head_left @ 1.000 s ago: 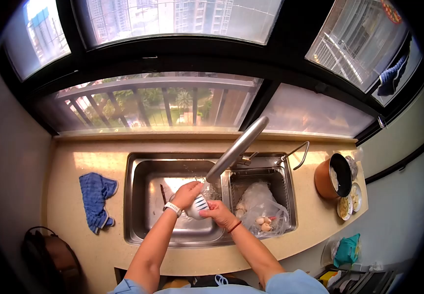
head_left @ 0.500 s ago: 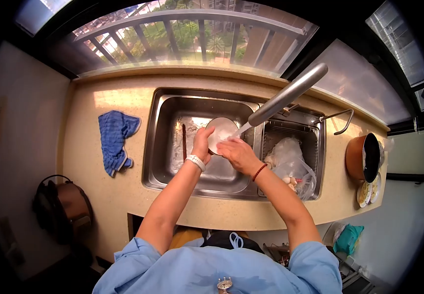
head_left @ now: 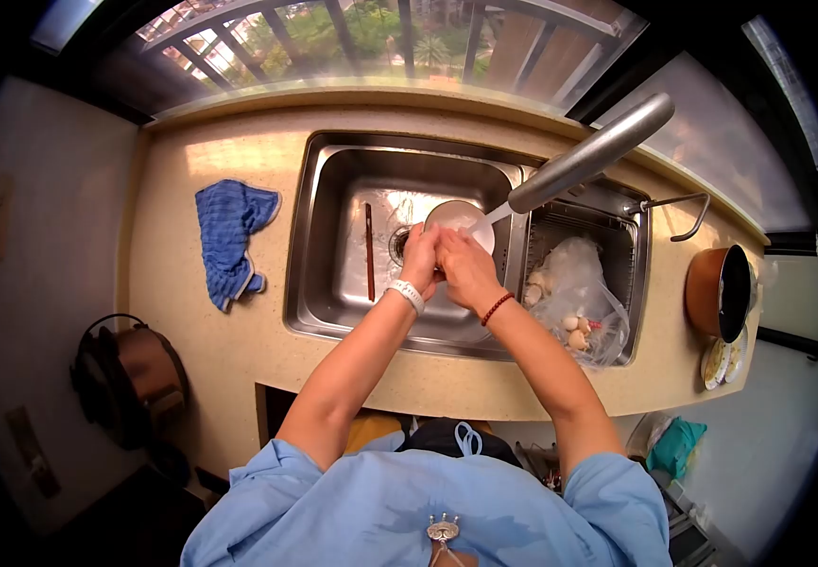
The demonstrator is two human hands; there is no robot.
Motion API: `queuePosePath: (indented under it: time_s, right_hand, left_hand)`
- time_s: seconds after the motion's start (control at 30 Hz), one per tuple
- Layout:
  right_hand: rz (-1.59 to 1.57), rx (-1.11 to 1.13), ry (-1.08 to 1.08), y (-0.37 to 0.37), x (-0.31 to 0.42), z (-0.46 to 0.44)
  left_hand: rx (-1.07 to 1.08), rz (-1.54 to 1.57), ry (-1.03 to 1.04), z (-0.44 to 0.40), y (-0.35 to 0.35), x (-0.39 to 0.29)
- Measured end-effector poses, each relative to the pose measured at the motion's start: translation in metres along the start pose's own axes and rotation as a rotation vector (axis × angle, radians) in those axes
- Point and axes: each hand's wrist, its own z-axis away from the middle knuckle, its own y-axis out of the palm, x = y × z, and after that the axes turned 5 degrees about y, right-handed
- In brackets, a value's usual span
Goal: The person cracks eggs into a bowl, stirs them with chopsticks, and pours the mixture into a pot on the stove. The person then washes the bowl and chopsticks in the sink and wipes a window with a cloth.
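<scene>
A white bowl point(head_left: 462, 217) is tilted with its inside showing, over the large basin of the steel sink point(head_left: 333, 304). My left hand point(head_left: 419, 260), with a white watch at the wrist, is closed on the bowl's near left edge. My right hand point(head_left: 466, 268), above a red bead bracelet, is pressed against the near rim beside it; its fingertips are partly hidden. Water runs from the grey faucet point(head_left: 594, 154) into the bowl. A pair of brown chopsticks point(head_left: 369, 252) lies in the basin, left of the drain.
In the smaller basin lies a clear plastic bag point(head_left: 574, 274) with eggshells. A blue cloth point(head_left: 229, 241) is on the counter at left. An orange-brown pot point(head_left: 717, 293) and small dishes point(head_left: 716, 363) stand at right. A cooker point(head_left: 135, 378) stands at lower left.
The view has tipped downward. The bowl has turned from its striped outside to its white inside, and both hands have drawn together at its near edge.
</scene>
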Motion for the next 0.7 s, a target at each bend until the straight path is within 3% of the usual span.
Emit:
queuePosePath:
  time_s: [0.03,0.1,0.13,0.17,0.23,0.27,0.3,0.37,0.4,0.43,0.5,0.53,0.57,0.63,0.67,0.7]
  right_hand:
    - [-0.002,0.004,0.002,-0.008,0.003,0.001]
    - [-0.196,0.502,0.208,-0.031,0.010,0.001]
    - [-0.240,0.320,0.196,-0.010,-0.010,0.019]
    - [-0.242,0.321,0.196,-0.014,-0.011,0.023]
    - [-0.313,-0.472,0.474,-0.025,-0.011,0.029]
    - [-0.128,-0.600,0.556,-0.031,-0.004,0.026]
    - [-0.126,-0.595,0.553,-0.029,-0.005,0.021]
    - [-1.147,0.009,1.088,-0.027,-0.007,0.011]
    - [-1.001,-0.050,1.111,-0.028,-0.003,0.008]
    - [-1.000,-0.052,1.111,-0.023,-0.007,0.012]
    - [-0.376,-0.231,0.574,-0.007,-0.019,0.020]
    - [-0.198,-0.203,0.507,-0.010,-0.017,0.019]
    - [-0.201,-0.201,0.516,-0.013,-0.014,0.018]
    - [0.003,0.026,0.544,-0.018,-0.015,0.007]
    - [-0.015,0.022,0.485,-0.021,-0.020,0.006]
    - [0.031,0.020,0.448,-0.016,-0.029,0.005]
  left_hand:
    - [-0.002,0.001,-0.005,-0.002,-0.003,0.003]
    - [-0.002,0.122,0.066,-0.003,-0.010,0.003]
    - [-0.042,0.100,0.067,0.002,-0.009,-0.003]
    - [-0.044,0.100,0.066,-0.002,-0.013,-0.001]
    - [-0.044,0.136,0.069,-0.013,-0.020,0.009]
    - [-0.010,0.271,0.060,-0.018,-0.022,0.018]
    - [-0.013,0.276,0.059,-0.020,-0.022,0.028]
    - [0.016,0.184,0.021,-0.013,-0.006,0.030]
    - [-0.220,0.047,0.023,-0.007,0.010,0.024]
    - [-0.218,0.047,0.023,-0.012,0.006,0.024]
    - [-0.195,-0.516,0.443,-0.033,-0.008,0.022]
    - [-0.222,-0.688,0.636,-0.039,-0.009,0.021]
    - [-0.136,-1.097,0.999,-0.031,-0.006,0.011]
    - [0.194,-1.448,1.347,-0.023,0.006,-0.003]
    - [0.168,-1.275,1.409,-0.023,0.012,-0.006]
    - [0.168,-1.338,1.244,-0.019,0.012,-0.013]
